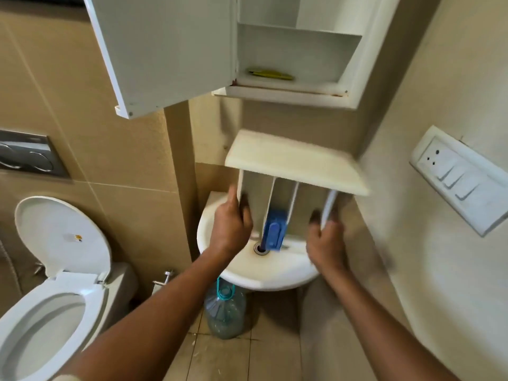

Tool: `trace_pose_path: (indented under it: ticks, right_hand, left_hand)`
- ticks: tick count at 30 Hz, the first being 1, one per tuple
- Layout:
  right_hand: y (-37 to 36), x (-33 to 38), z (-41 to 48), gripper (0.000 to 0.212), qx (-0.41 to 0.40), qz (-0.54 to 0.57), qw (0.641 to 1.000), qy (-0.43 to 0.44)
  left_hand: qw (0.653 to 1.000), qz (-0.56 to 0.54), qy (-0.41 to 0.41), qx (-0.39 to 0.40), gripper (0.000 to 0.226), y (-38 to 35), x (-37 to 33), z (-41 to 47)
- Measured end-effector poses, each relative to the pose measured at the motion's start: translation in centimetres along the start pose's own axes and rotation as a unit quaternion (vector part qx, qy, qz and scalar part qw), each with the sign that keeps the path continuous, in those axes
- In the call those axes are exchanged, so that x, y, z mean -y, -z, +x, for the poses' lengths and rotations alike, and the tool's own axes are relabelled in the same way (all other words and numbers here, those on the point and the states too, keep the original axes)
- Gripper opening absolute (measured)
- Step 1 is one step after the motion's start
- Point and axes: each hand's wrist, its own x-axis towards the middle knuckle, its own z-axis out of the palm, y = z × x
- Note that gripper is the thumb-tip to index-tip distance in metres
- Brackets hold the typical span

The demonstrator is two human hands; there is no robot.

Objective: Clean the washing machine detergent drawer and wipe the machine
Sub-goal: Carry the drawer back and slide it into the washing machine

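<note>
Holding: I have the detergent drawer (pixel 286 182) gripped in both hands above the washbasin (pixel 247 273), its cream front panel turned up and away from me.
Drawer position: over the basin bowl, clear of the rim, tilted so the open compartments face me; edges blurred.
Drawer interior: three compartments split by white dividers; blue insert (pixel 273 232) sits in the middle one, low end hanging just above the drain (pixel 261 248).
Left hand (pixel 232 229): fingers curled round the drawer's left side wall, thumb along the outer face.
Right hand (pixel 325 240): fingers closed on the drawer's right side wall near its lower end; exact finger placement smeared, I cannot tell more.
Washbasin: white, round, wall-mounted in the corner.
Cabinet (pixel 297 50): white, above the basin, door (pixel 165 50) swung open to the left; a yellow item (pixel 270 74) lies on the lower shelf.
Water bottle (pixel 225 312): large, clear, teal handle, on the floor under the basin.
Toilet (pixel 46 306): left of me, lid raised.
Flush plate (pixel 27 152): chrome, on the left wall.
Switch panel (pixel 461 177): white, on the right wall.
</note>
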Motion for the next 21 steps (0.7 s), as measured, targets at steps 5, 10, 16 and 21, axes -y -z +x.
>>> trace_pose_path:
  ticks: [5,10,16,21]
  right_hand:
    - [-2.9,-7.0,-4.8,0.03,0.314,-0.009,0.865,-0.391]
    - [-2.0,-3.5,-0.8,0.036,0.242,-0.007,0.94,-0.242]
    - [3.0,5.2,3.9,0.042,-0.053,0.052,0.989,0.126]
    - [-1.1,-1.0,-1.1,0.038,0.018,0.003,0.997,-0.081]
  left_hand:
    - [0.875,0.191,0.338,0.29,0.03,-2.4,5.8,-4.0]
    - [0.946,0.12,0.251,0.169,0.022,-1.5,4.0,-1.7]
    - [0.993,-0.06,-0.065,-0.081,0.011,2.2,-4.9,2.4]
    - [0.996,0.073,0.049,0.035,0.019,0.0,0.3,-1.0]
